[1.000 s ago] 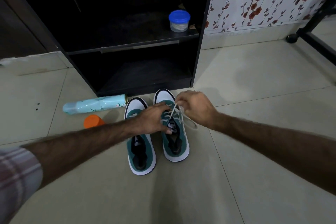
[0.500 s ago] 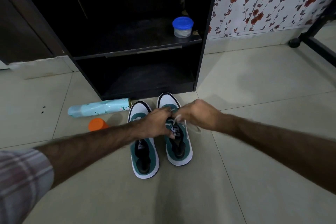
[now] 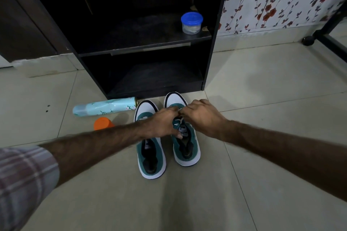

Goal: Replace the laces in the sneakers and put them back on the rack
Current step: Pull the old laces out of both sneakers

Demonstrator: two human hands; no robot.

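Note:
Two teal and white sneakers stand side by side on the tiled floor, toes toward a black rack. The left sneaker has no lace that I can see. Both my hands work over the right sneaker. My left hand rests across its tongue with fingers curled and pinches the white lace. My right hand pinches the same lace from the right, just above the eyelets. Most of the lace is hidden under my hands.
A light blue spray can lies on the floor left of the sneakers, with an orange cap near it. A blue-lidded plastic tub stands on the rack's middle shelf. A black metal frame foot is at the far right.
My hands have come closer together over the right sneaker. The lace loop that hung out to the right a second ago is now drawn in under my hands.

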